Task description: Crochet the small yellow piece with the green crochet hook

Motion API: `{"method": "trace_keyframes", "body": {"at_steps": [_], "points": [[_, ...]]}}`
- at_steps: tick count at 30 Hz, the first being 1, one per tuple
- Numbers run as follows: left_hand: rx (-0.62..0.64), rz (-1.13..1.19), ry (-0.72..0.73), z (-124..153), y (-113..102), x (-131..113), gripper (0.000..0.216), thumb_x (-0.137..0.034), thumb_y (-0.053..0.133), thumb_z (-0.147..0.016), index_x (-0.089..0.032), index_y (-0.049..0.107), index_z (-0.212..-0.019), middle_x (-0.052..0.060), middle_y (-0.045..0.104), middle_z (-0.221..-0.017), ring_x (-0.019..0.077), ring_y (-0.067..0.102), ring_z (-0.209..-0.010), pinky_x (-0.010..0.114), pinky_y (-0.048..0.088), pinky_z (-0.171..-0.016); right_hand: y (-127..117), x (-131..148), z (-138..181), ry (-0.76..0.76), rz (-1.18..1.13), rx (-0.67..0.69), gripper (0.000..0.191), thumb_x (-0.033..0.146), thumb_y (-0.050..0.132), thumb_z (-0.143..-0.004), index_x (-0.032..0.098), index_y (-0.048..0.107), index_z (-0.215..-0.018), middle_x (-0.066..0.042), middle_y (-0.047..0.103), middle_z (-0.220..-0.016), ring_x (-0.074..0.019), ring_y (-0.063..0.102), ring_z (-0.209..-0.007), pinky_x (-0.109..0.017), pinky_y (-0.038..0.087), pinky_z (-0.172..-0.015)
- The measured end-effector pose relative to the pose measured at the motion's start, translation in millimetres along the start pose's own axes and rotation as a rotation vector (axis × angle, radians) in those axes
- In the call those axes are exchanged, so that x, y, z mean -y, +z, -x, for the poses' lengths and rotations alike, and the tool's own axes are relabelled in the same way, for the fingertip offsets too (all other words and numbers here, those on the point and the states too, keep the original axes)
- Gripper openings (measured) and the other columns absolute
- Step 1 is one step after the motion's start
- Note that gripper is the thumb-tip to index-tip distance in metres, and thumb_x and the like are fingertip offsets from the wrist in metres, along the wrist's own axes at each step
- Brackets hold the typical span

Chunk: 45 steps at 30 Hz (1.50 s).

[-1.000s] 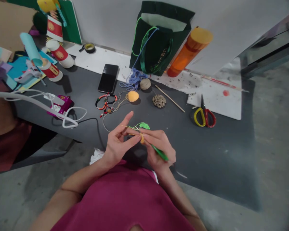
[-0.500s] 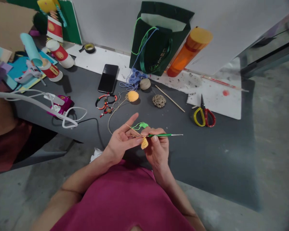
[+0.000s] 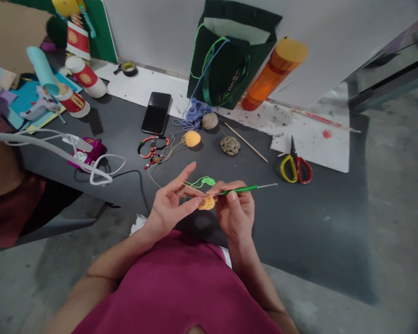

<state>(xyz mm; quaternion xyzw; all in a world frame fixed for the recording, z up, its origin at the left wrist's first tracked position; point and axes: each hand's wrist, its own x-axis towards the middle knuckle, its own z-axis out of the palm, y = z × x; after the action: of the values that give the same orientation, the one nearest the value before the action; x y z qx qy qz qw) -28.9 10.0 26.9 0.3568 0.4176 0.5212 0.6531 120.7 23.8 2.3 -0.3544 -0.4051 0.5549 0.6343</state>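
My left hand (image 3: 172,199) pinches a small piece of yellow crochet (image 3: 206,203) between thumb and fingers, its index finger raised with yellow yarn running over it. In my right hand (image 3: 237,211) is a crochet hook (image 3: 244,189) with a green handle; its far tip points right, and the other end meets the crochet piece. Just beyond my hands lies a bright green crochet piece (image 3: 208,181) with a loose tail. A yellow yarn ball (image 3: 192,138) rests farther back, its strand trailing toward my left hand.
Scissors (image 3: 295,164) lie to the right, near a thin wooden stick (image 3: 246,142). Behind are a coiled brown rosette (image 3: 230,145), a beige ball (image 3: 210,121), blue yarn (image 3: 197,112), beaded bracelets (image 3: 153,149) and a phone (image 3: 156,112). A green paper bag (image 3: 226,60) stands against the wall.
My right hand has moved right with the crochet hook, away from my left hand. The yellow crochet piece has turned and shifted slightly left.
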Motion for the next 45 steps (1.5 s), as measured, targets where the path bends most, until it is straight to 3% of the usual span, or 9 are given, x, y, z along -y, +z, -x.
{"method": "trace_keyframes", "body": {"at_steps": [5, 10, 24, 34, 45], "points": [[-0.046, -0.134, 0.072, 3.1, 0.9, -4.6, 0.069, -0.032, 0.085, -0.078, -0.02, 0.064, -0.142, 0.007, 0.082, -0.088, 0.021, 0.075, -0.085, 0.035, 0.057, -0.085, -2.6, 4.4, -1.7, -0.072, 0.038, 0.037, 0.019, 0.045, 0.07, -0.092, 0.027, 0.066, -0.087, 0.003, 0.074, -0.066, -0.0152, 0.067, -0.062, -0.025, 0.047, -0.052], [-0.047, -0.158, 0.1, 4.2, 0.5, -7.6, 0.07, -0.03, 0.084, -0.079, -0.021, 0.061, -0.144, 0.004, 0.081, -0.084, 0.0185, 0.073, -0.081, 0.033, 0.056, -0.083, -4.9, 8.6, -0.9, -0.087, 0.036, 0.106, 0.014, 0.041, 0.065, -0.096, 0.028, 0.066, -0.091, 0.003, 0.076, -0.07, -0.0152, 0.069, -0.064, -0.028, 0.053, -0.057], [-0.029, -0.155, 0.143, 5.1, -0.3, -7.8, 0.071, -0.022, 0.083, -0.079, -0.022, 0.06, -0.146, 0.002, 0.081, -0.087, 0.0177, 0.073, -0.085, 0.033, 0.056, -0.088, -5.8, 12.5, 0.5, -0.109, 0.105, 0.076, 0.013, 0.04, 0.063, -0.097, 0.027, 0.062, -0.093, 0.002, 0.078, -0.074, -0.017, 0.072, -0.067, -0.029, 0.052, -0.056], [-0.055, -0.134, 0.109, 4.2, -1.0, -6.5, 0.068, -0.024, 0.084, -0.078, -0.023, 0.063, -0.143, 0.002, 0.08, -0.085, 0.0163, 0.071, -0.083, 0.031, 0.054, -0.085, -7.7, 14.1, 2.9, -0.127, 0.161, 0.079, 0.012, 0.039, 0.062, -0.097, 0.027, 0.063, -0.094, 0.0, 0.079, -0.078, -0.0177, 0.073, -0.072, -0.031, 0.055, -0.057], [-0.083, -0.203, 0.091, 4.4, 1.7, -11.2, 0.067, -0.021, 0.081, -0.078, -0.02, 0.063, -0.143, 0.001, 0.079, -0.08, 0.0159, 0.069, -0.077, 0.03, 0.053, -0.083, -10.9, 17.9, 7.9, -0.225, 0.266, 0.106, 0.007, 0.033, 0.058, -0.099, 0.029, 0.064, -0.1, 0.0, 0.08, -0.082, -0.0199, 0.074, -0.076, -0.039, 0.059, -0.07]]}}
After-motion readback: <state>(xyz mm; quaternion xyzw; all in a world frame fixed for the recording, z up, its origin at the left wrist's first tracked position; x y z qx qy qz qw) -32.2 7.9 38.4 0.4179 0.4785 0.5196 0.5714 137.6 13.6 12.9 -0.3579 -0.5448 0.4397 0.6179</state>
